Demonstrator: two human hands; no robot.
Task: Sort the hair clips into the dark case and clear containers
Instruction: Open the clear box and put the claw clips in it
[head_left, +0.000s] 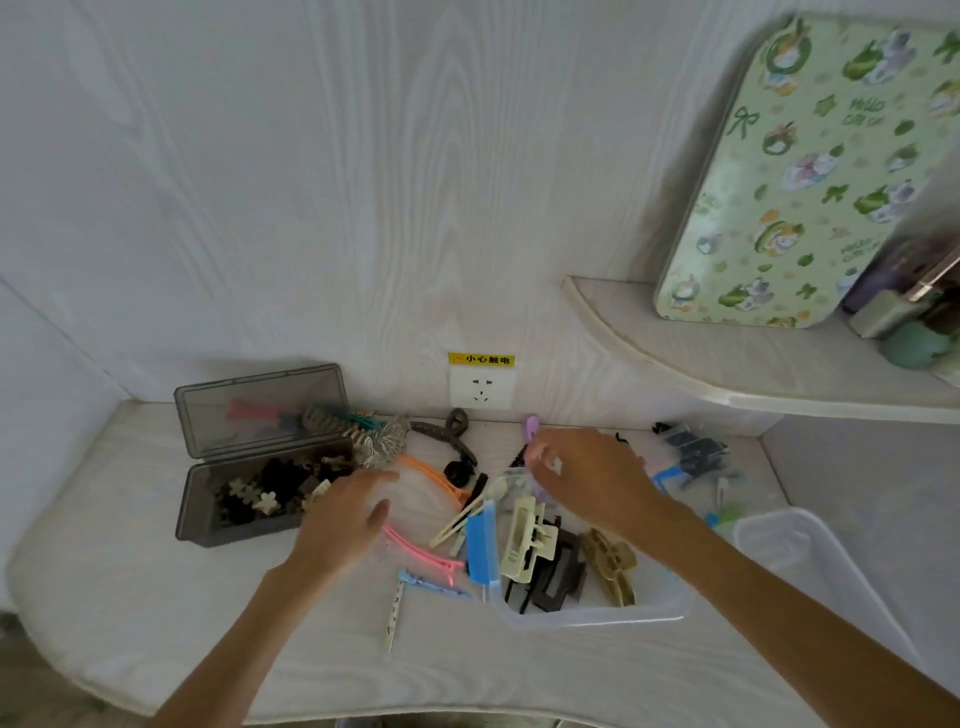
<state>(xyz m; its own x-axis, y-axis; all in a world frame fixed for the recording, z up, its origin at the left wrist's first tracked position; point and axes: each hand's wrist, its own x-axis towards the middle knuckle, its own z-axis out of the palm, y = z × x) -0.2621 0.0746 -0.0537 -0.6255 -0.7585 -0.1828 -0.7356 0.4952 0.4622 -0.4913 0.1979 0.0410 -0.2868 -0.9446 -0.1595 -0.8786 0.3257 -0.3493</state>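
Purple clip (531, 434) pinched in right hand (587, 480) above clear container (587, 616) of big clips; left hand (343, 519) loose, empty beside dark case (202, 525). Mid-sort, seemingly; next: lower, release into container

Single head-worn wide-angle view, close above the white wood-grain bench (156, 597), looking forward and down toward its back edge and the wall.
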